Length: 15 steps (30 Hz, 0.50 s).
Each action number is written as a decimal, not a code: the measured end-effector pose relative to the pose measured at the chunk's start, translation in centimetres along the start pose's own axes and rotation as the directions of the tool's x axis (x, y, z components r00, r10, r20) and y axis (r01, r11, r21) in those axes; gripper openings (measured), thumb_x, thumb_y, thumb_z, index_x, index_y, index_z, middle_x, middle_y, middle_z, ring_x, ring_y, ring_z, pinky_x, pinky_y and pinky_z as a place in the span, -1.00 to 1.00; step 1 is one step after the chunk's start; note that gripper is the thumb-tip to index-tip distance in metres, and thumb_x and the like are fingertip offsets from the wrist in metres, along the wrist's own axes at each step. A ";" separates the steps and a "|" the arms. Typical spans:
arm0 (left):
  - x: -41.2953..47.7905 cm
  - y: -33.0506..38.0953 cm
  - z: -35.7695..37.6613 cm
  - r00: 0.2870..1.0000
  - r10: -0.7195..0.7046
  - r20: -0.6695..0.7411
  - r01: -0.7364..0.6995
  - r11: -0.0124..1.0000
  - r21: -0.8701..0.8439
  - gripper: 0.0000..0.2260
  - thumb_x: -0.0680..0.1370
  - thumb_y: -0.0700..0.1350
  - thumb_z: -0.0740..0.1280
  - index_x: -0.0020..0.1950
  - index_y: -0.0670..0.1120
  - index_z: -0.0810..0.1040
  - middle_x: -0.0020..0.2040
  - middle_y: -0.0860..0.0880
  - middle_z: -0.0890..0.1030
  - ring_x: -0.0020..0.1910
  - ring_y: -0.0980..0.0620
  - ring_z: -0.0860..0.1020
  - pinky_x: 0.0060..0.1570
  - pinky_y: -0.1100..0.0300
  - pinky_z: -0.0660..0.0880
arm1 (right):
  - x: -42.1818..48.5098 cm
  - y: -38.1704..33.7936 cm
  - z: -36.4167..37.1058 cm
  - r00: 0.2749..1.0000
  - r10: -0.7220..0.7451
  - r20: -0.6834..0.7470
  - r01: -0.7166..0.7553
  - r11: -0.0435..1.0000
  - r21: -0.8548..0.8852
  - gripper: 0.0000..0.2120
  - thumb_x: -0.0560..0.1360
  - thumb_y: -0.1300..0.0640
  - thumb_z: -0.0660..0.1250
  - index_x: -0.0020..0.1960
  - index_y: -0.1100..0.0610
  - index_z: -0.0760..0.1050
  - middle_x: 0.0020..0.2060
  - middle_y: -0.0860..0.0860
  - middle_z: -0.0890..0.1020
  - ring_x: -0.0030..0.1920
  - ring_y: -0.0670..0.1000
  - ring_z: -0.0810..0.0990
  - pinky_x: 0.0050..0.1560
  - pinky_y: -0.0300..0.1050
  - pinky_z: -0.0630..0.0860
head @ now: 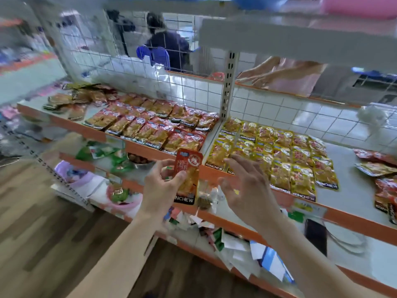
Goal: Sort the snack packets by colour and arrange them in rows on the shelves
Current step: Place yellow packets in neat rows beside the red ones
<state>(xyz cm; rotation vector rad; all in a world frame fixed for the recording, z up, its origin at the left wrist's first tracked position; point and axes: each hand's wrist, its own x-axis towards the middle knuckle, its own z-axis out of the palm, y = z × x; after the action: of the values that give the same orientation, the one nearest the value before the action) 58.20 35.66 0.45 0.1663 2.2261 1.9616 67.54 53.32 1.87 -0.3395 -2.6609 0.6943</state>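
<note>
Left hand (160,186) pinches a red packet (188,176) upright before the shelf (217,172) edge, red rows (154,123) beyond it, while right hand (247,186) hovers just beside, fingers spread, below yellow rows (277,153).

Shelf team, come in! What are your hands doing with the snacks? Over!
Left hand holds one red packet upright. Right hand open, empty, beside it. Red rows left, yellow rows right; loose red packets at far right.
</note>
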 end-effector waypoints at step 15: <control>9.6 -2.7 -22.3 0.998 0.008 -0.069 -0.008 1.000 0.003 -0.76 0.51 -0.13 0.49 0.06 0.12 0.52 -0.03 0.06 0.69 -0.09 0.10 0.69 -0.09 0.08 0.65 | 8.5 -17.9 15.1 0.996 -0.088 0.035 0.086 0.995 0.046 -0.47 0.55 0.01 0.38 0.47 0.08 0.38 0.44 -0.02 0.40 0.47 0.02 0.26 0.48 0.11 0.26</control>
<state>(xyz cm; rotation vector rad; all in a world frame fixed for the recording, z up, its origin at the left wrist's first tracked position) 44.38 15.53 -0.08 0.1091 2.2738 1.9983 51.24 34.41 1.19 -0.1991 -2.6727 0.7375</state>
